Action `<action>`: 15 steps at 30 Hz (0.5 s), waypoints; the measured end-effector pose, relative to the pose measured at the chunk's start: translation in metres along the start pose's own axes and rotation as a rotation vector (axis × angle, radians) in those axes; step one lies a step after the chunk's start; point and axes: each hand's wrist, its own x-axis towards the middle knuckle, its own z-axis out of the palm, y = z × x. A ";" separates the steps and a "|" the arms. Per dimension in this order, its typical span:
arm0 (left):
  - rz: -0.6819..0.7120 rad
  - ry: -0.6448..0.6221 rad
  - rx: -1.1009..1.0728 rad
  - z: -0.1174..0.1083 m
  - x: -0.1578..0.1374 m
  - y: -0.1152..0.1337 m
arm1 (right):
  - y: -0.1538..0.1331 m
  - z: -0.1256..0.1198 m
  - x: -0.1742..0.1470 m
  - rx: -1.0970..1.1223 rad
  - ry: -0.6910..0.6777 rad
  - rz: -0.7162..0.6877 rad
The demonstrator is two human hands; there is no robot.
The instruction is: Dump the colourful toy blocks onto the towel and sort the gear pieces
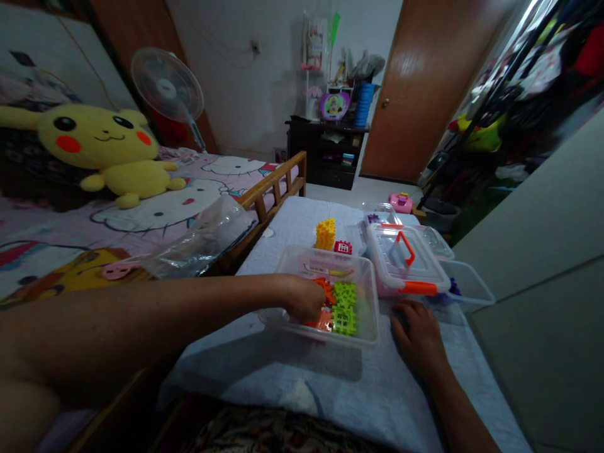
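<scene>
My left hand (304, 299) reaches into a clear plastic box (370, 314), its fingers curled down among orange interlocking blocks (325, 321). The fingertips are hidden, so what they grip does not show. Beside them in the box lie green interlocking blocks (344, 308), and a printed label shows on the far wall. My right hand (418, 330) rests on the blue cloth to the right of the box, holding nothing, fingers loosely apart. It is just in front of a lidded clear box (391, 251) with an orange handle and latch.
Behind the open box stand a stack of yellow blocks (325, 234) and a red block (343, 247). Clear containers (472, 283) with purple pieces surround the lidded box. A wooden bed rail (274, 182) and a plastic bag (202, 236) are to the left.
</scene>
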 end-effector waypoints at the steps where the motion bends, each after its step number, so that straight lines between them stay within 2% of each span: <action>1: -0.012 -0.032 0.020 -0.012 -0.004 0.003 | 0.000 0.000 0.000 0.004 0.002 0.000; 3: -0.045 -0.019 0.045 -0.038 -0.012 0.006 | 0.000 0.001 0.000 0.016 0.009 -0.003; 5: -0.155 0.171 0.102 -0.065 -0.015 0.000 | 0.000 0.001 0.000 0.025 0.019 -0.006; 8: -0.269 0.492 0.120 -0.092 -0.004 -0.028 | -0.001 0.000 0.001 0.025 0.023 -0.001; 10: -0.279 0.592 0.116 -0.098 0.012 -0.054 | -0.002 0.000 0.001 0.021 0.019 0.001; 15: -0.339 0.445 -0.028 -0.088 0.060 -0.107 | -0.002 -0.001 0.000 0.024 0.017 0.007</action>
